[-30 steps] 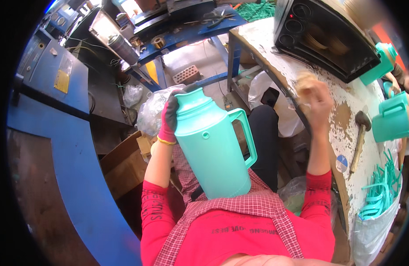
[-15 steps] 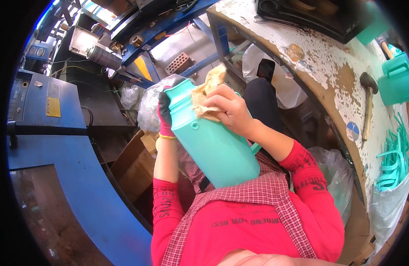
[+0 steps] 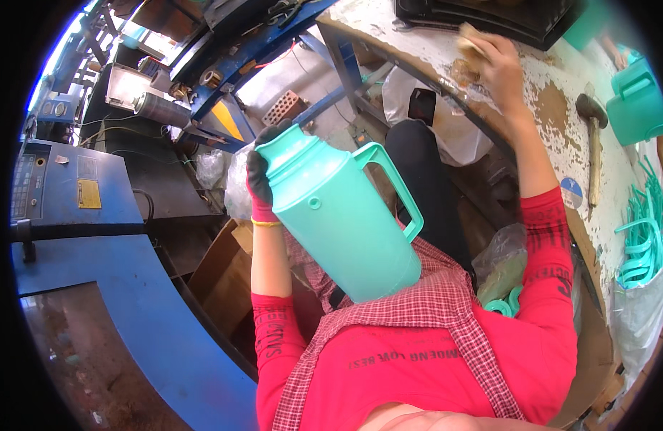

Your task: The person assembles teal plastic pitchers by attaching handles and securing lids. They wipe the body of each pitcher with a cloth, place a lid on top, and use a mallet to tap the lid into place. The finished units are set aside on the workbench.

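A turquoise plastic jug [image 3: 346,215] with a side handle lies tilted across my lap, its base against a checked apron [image 3: 418,309]. My left hand [image 3: 260,176], in a black and pink glove, grips the jug's left side close to the rim, its fingers partly hidden behind it. Bare and stretched out to the far right, my right hand [image 3: 502,72] is closed on a tan cloth [image 3: 475,39] over the bench. This hand is well away from the jug.
The bench [image 3: 554,169] has peeling white paint and holds a hammer [image 3: 594,144]. At the right are another turquoise jug [image 3: 639,104] and a bag of turquoise handles [image 3: 642,244]. A blue machine [image 3: 130,287] stands at the left. A perforated brick [image 3: 285,108] lies on the floor ahead.
My right hand has left the jug's neck with the cloth and moved up and right over the bench. The jug's handle now shows fully; my left hand keeps its hold.
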A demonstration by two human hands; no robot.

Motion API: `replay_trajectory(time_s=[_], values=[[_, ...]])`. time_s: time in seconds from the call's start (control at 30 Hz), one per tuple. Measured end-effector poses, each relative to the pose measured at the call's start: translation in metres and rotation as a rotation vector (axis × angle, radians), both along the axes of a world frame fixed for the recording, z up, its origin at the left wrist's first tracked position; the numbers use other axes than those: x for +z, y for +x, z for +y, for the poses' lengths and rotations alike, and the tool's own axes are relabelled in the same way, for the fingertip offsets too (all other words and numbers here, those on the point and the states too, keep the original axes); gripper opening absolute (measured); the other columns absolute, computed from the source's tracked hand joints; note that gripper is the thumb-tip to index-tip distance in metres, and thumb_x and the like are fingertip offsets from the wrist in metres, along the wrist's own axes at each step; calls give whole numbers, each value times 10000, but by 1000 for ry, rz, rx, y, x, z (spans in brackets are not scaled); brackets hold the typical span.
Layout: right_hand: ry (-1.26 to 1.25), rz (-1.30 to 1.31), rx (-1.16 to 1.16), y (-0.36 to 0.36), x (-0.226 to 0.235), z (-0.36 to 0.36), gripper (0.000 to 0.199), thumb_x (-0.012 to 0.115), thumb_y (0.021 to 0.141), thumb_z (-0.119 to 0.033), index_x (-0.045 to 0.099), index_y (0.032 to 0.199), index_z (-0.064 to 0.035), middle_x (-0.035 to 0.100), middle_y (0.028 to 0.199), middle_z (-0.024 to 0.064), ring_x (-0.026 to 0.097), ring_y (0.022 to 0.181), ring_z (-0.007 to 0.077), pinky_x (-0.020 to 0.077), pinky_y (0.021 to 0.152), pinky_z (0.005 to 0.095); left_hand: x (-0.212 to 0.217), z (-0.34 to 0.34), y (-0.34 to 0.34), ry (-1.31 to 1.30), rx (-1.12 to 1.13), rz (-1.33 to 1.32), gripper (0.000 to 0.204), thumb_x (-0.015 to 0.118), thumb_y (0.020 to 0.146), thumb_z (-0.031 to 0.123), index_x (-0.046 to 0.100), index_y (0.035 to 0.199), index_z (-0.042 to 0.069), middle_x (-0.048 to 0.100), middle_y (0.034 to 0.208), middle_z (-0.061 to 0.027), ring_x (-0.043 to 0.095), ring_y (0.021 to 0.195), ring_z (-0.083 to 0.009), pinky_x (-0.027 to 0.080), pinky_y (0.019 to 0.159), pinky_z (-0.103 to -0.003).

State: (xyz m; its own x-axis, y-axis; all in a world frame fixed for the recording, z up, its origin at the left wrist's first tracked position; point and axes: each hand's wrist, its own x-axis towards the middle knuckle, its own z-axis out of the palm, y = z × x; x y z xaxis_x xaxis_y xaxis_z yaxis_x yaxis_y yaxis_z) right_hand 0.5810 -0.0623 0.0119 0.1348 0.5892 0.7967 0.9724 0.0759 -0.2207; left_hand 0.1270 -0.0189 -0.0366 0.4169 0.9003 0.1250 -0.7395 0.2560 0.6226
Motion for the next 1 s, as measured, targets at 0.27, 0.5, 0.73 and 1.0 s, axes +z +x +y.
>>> replay_trajectory(time_s=[0.27,0.5,0.73,1.0], values=[[-737,511,901,-107,60,21,686,707,846,-482,555,1354,-48,602,1259,201,603,1085,346,458,961,417,32,28,66,342,-172,91,1015,533,871,684,130,1577,76,167,1627,-161,248,1460,-374,225,1191,-495],[-656,242,1142,-188,107,67,599,686,769,-406,606,1225,-26,593,1071,161,600,994,308,475,891,384,100,70,61,303,-21,109,663,426,1008,510,310,1533,122,310,1582,-81,317,1435,-267,268,1180,-458],[-932,-164,1089,-176,140,19,708,743,699,-370,531,1306,-75,562,1040,169,645,775,373,543,659,426,174,199,73,1154,632,1141,619,730,832,210,503,1395,91,532,1376,-124,475,1307,-278,383,1083,-411],[-279,52,568,-104,169,-68,728,778,533,-32,501,1201,-112,500,1235,192,553,1109,377,487,917,445,226,334,81,2031,1272,2010,646,748,709,199,550,1319,284,442,1427,-65,432,1300,-303,436,960,-490]])
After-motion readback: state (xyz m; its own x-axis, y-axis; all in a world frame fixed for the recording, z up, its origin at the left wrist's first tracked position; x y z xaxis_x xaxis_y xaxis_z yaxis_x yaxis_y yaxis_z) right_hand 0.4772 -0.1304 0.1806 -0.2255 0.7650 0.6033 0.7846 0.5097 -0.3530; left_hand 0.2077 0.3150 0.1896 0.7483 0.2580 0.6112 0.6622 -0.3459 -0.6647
